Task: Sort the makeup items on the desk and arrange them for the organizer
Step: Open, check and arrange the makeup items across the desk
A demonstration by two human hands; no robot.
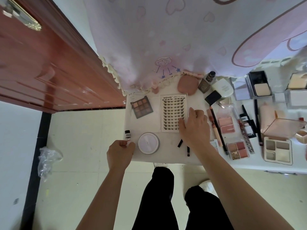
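Left hand [120, 153]: we are pinching a small bottle [127, 135].
Right hand [194, 128]: we are gripping the lash card [172, 112] beneath.

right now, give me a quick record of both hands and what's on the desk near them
left hand: pinches small bottle at left edge of desk
right hand: holds lash tray by its right edge
between hands: round powder jar
left of tray: brown eyeshadow palette
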